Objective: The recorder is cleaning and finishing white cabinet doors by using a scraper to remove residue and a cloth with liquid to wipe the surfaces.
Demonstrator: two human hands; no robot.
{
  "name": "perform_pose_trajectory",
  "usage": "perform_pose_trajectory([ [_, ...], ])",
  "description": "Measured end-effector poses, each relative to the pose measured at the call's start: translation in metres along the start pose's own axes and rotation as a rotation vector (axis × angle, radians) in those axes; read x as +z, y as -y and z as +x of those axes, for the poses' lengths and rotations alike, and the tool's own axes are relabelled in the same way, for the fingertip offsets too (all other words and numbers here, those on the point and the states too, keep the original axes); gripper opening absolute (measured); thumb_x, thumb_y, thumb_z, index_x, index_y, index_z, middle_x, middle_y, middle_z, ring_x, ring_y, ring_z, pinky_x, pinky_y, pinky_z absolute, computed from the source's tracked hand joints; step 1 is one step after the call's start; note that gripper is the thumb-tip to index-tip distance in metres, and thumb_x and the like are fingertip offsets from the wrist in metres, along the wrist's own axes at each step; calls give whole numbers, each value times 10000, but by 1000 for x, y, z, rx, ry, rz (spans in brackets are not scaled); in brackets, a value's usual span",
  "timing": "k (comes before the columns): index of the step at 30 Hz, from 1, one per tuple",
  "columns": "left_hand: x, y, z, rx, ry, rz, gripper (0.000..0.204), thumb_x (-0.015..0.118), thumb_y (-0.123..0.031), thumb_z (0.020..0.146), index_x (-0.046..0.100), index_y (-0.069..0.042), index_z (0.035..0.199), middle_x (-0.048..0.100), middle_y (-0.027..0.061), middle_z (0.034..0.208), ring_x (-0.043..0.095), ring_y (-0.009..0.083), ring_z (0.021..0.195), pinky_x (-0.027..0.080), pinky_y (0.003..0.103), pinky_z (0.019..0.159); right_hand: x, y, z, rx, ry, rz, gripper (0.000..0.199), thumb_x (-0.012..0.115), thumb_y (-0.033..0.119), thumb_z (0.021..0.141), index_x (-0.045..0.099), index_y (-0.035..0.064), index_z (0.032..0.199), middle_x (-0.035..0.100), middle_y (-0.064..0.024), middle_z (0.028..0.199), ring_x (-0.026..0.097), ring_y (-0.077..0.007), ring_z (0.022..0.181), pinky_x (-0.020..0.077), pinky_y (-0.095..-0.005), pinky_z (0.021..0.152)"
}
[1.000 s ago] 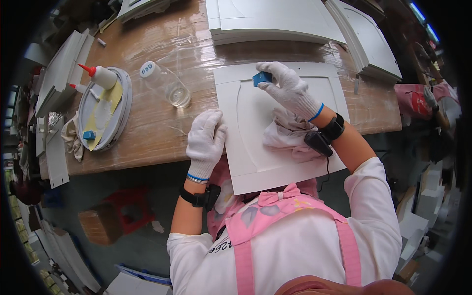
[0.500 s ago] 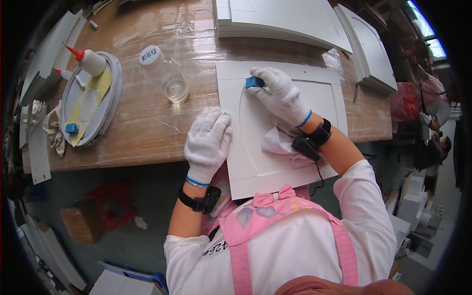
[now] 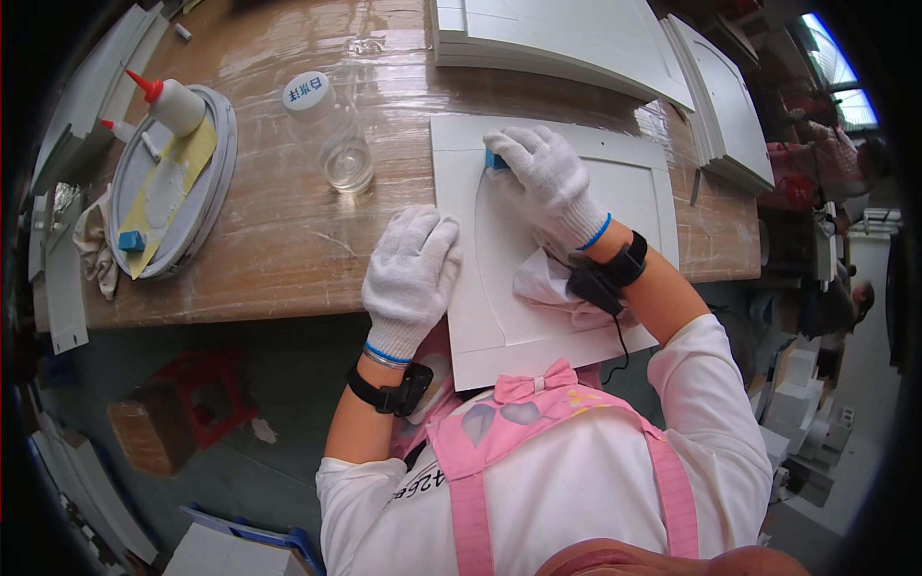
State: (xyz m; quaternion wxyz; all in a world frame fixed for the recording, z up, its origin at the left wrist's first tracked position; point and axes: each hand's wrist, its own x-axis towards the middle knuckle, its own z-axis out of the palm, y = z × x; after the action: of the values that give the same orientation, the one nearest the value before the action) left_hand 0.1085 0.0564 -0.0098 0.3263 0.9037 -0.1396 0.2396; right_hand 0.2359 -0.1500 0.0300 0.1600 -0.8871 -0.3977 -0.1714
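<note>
A white framed panel (image 3: 567, 202) with a curved line down its left side lies at the table's front edge. In a white knit glove, my right hand (image 3: 545, 178) grips a small blue block (image 3: 495, 159) against the panel's upper left part; its fingers cover most of the block. My gloved left hand (image 3: 413, 264) rests at the panel's left edge, fingers laid out flat, holding nothing. A crumpled pale cloth (image 3: 549, 286) lies on the panel under my right wrist.
On the wrapped table (image 3: 279, 230) stand a clear bottle (image 3: 341, 144) with a white cap and a round grey lid (image 3: 216, 182) bearing a red-tipped glue bottle (image 3: 178, 108) and another blue block (image 3: 132, 241). White panels (image 3: 567, 43) are stacked at the back. A red stool (image 3: 206, 389) stands below.
The view has shifted slightly. My right hand has tipped over the blue block, so less of it shows, and sits slightly farther right. My left hand stays by the panel's edge.
</note>
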Motion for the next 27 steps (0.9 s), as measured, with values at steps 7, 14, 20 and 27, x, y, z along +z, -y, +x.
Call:
perform_pose_trajectory([
  [7, -3, -2, 3, -23, 23, -54, 303, 725, -97, 812, 693, -48, 1109, 662, 162, 1188, 610, 378, 1164, 483, 463, 1040, -2, -3, 2, -4, 56, -35, 452, 714, 114, 780, 631, 63, 1222, 673, -132, 1152, 626, -326, 1025, 535, -417, 888],
  [14, -2, -1, 2, -8, 9, -42, 303, 729, -104, 812, 696, -52, 1109, 667, 163, 1179, 613, 376, 1162, 483, 462, 1041, -4, -4, 5, 5, 113, -29, 429, 743, 96, 793, 653, 64, 1211, 686, -139, 1140, 648, -337, 1023, 542, -414, 888],
  [20, -2, -1, 1, -17, 7, -35, 306, 730, -110, 813, 700, -58, 1112, 668, 163, 1176, 615, 375, 1161, 483, 463, 1044, -5, -6, 7, -29, 118, -71, 429, 749, 115, 801, 650, 74, 1217, 688, -127, 1141, 650, -321, 1009, 544, -414, 869],
  [27, -2, 0, 1, -13, 9, -41, 319, 733, -111, 805, 698, -56, 1117, 665, 163, 1175, 614, 376, 1160, 486, 462, 1038, -6, -9, 9, -13, 163, -98, 429, 746, 107, 801, 646, 73, 1217, 690, -124, 1154, 647, -322, 1023, 543, -425, 873],
])
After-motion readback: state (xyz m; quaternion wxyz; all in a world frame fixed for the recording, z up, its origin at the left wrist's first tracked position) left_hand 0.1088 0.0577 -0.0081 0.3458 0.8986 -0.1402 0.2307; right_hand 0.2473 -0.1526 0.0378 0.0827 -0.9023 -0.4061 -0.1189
